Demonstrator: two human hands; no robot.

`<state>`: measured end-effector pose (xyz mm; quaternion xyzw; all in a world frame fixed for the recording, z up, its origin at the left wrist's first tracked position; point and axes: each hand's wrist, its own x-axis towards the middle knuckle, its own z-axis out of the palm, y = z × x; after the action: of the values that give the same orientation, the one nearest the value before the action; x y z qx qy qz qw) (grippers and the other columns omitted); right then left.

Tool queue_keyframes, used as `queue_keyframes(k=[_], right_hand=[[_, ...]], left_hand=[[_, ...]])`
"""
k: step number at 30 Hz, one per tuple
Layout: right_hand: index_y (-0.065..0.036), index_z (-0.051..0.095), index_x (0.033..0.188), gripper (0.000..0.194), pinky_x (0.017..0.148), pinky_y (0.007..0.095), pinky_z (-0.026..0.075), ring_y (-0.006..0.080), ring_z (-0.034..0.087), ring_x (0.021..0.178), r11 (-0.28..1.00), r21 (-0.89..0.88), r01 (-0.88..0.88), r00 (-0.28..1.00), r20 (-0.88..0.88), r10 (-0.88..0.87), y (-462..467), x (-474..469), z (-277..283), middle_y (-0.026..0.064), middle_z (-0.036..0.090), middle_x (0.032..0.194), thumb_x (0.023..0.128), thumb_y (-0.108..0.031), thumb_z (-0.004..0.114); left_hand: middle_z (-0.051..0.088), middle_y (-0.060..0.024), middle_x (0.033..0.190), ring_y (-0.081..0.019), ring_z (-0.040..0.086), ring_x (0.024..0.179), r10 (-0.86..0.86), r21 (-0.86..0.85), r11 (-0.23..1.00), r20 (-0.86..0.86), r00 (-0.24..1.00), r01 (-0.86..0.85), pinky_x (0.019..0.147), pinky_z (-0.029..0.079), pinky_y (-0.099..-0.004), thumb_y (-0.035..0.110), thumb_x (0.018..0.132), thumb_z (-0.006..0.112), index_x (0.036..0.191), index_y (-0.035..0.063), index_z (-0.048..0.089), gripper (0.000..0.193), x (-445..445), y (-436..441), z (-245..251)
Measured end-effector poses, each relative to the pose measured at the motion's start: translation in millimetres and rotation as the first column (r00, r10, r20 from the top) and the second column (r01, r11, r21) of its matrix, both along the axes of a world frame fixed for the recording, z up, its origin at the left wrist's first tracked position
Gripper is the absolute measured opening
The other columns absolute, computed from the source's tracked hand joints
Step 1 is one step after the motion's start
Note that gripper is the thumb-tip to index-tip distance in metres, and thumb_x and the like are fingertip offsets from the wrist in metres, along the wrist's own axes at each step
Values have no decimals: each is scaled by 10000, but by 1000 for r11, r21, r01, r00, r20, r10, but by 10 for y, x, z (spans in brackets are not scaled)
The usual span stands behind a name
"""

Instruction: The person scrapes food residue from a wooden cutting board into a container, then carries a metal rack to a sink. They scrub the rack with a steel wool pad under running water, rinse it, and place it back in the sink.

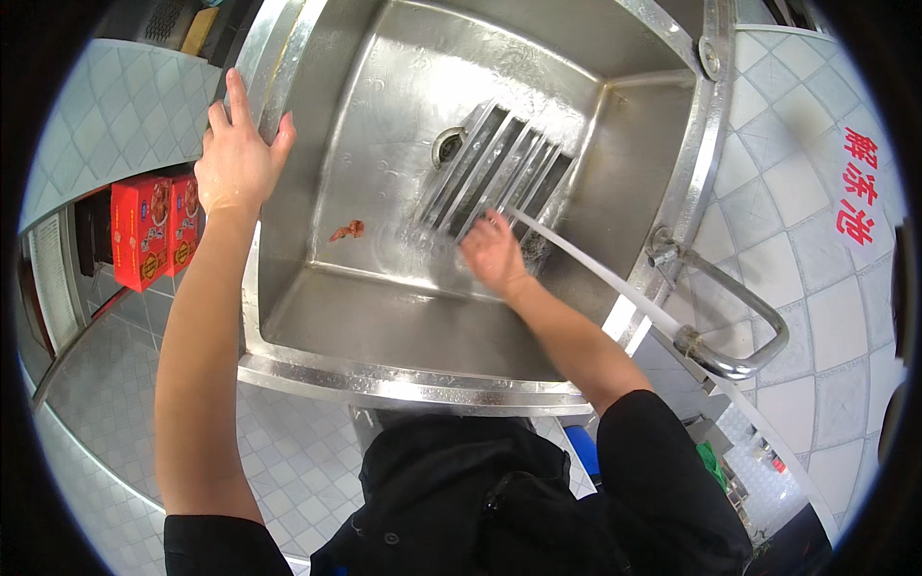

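A deep stainless steel sink (403, 338) lies before me. My left hand (241, 155) rests on its left rim, fingers spread, holding nothing. Down in the basin my right hand (493, 252) is at the lower end of a slatted metal grate (497, 169); it is blurred, and whether it grips the grate cannot be told. A stream of water (598, 266) runs from the tap's spout onto the grate beside my right hand. The drain (450, 146) shows at the grate's left edge. A small reddish-brown scrap (348, 230) lies on the wet sink floor at the left.
A bent metal faucet (756, 317) stands at the right rim, against a tiled wall with red writing. Red printed boxes (140, 234) stand beyond the left rim. A blue object (583, 450) is below the sink, to the right of my body.
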<state>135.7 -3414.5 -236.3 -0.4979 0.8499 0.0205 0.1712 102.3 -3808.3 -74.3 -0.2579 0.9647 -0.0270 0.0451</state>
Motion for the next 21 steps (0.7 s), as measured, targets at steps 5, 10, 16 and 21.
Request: queue_keyframes(k=[5,10,16,21], right_hand=[[-100,680,836,109,1174,478,310,234,618,1072,927,-233,293,952,-17,-305,-121,156,8,57,669,885,799,-186,736],[-112,679,830,153,1176,478,315,229,609,1086,980,-156,125,991,65,-116,-112,109,69,36,654,854,763,-236,741],[-131,656,763,123,1075,483,374,227,603,984,944,-241,225,954,-142,-264,-34,138,66,33,646,843,748,-241,709],[-130,656,769,107,911,473,402,221,579,891,998,-58,-9,991,130,17,-121,166,53,15,608,787,809,-228,670]], left_hand=[[501,-198,1321,-396,625,1118,10,27,1000,20,1000,-10,780,594,-499,584,943,545,1617,139,141,904,17,12,11],[505,-199,1305,-412,630,1102,7,-1,1000,10,1000,-7,789,586,-506,582,941,548,1612,130,151,901,7,10,24],[502,-199,1321,-412,632,1098,13,10,1000,31,999,-13,799,580,-515,592,935,551,1613,133,141,916,6,36,47],[501,-198,1328,-403,632,1094,17,17,1000,20,1000,-17,787,580,-516,592,931,556,1616,139,135,923,-7,19,24]])
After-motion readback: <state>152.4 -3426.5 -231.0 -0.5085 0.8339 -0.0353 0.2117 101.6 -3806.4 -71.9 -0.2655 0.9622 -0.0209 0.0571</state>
